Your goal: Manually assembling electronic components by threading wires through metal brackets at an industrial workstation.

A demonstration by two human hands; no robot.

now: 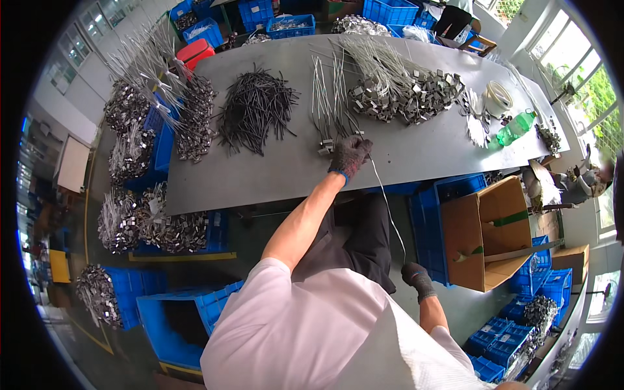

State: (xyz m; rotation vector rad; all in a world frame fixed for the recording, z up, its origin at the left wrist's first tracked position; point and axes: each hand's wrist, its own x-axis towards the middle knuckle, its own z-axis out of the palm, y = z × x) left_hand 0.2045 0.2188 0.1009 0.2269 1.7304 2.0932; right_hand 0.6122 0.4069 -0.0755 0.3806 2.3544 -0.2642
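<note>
My left hand (351,156), in a dark grey-red knitted glove, is closed at the table's front edge on one end of a thin white wire (389,207). The wire runs down past the edge to my right hand (418,279), also gloved, low at my right side. Its fingers are closed on the wire's lower end. Small metal blocks (326,148) with pale wires (322,97) lie just left of and beyond my left hand. Farther back is a heap of metal pieces (409,97) with a bundle of wires (377,62). A pile of short black tubes (257,107) lies to the left.
A green bottle (515,129), a roll of tape (498,97) and scissors (480,116) sit at the table's right. An open cardboard box (465,244) and blue crate (429,227) stand beside my right arm. Crates of metal parts (156,156) line the left.
</note>
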